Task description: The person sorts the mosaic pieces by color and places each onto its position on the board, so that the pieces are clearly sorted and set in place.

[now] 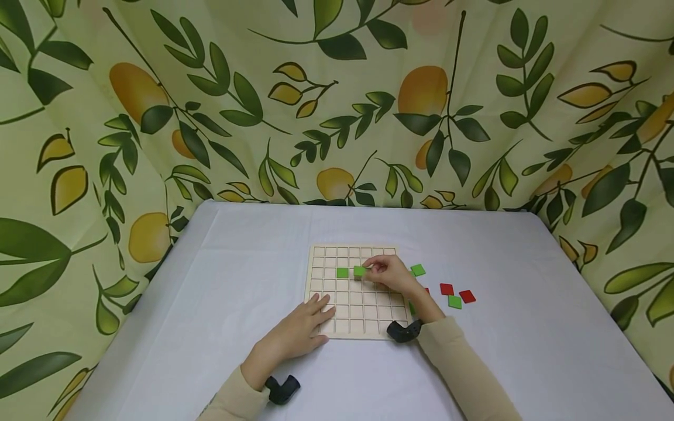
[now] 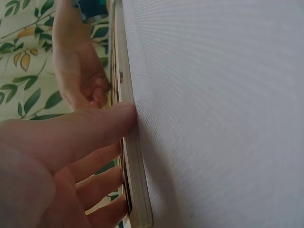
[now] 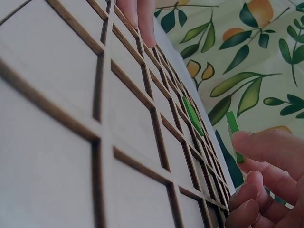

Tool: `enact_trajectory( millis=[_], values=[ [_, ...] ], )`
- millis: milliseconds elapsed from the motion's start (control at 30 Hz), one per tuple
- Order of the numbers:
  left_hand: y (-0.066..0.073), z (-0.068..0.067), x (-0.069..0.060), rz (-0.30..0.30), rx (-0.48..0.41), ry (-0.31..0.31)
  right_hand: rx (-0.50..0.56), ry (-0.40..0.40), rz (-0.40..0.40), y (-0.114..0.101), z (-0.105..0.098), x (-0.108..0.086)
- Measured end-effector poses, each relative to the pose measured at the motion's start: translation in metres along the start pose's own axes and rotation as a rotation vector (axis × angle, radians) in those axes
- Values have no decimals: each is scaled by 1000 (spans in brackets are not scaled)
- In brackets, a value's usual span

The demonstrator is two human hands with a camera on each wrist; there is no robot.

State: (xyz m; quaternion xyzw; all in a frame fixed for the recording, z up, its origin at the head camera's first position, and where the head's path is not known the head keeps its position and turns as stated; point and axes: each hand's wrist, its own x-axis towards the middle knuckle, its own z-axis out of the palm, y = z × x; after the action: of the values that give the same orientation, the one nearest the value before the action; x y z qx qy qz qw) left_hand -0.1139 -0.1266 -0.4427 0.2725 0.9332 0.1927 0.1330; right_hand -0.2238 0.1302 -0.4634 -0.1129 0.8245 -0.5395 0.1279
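A wooden grid board (image 1: 356,311) lies on the white-covered table. My right hand (image 1: 389,273) pinches a green square tile (image 1: 360,271) between thumb and fingertips above the board. In the right wrist view that tile (image 3: 234,133) is tilted and held just off the grid. Another green tile (image 1: 342,273) sits on the grid to its left. At the board's near left corner rests my left hand (image 1: 298,330), its fingers spread over the grid. The left wrist view has the left thumb (image 2: 102,123) against the board's side edge.
Right of the board lie loose tiles, among them a green one (image 1: 418,269), two red ones (image 1: 446,289) and another green one (image 1: 455,302). Others are partly hidden behind the right forearm. A leaf-patterned curtain (image 1: 337,117) surrounds the table. Each wrist carries a black device (image 1: 282,390).
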Motion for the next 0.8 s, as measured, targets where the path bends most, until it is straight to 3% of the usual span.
enact_trajectory(
  millis=[567, 800],
  values=[
    [-1, 0, 0, 0, -25, -3, -147, 35, -29, -2, 9, 9],
    [0, 0, 0, 6, -5, 0, -144, 32, 38, -3, 10, 10]
  ],
)
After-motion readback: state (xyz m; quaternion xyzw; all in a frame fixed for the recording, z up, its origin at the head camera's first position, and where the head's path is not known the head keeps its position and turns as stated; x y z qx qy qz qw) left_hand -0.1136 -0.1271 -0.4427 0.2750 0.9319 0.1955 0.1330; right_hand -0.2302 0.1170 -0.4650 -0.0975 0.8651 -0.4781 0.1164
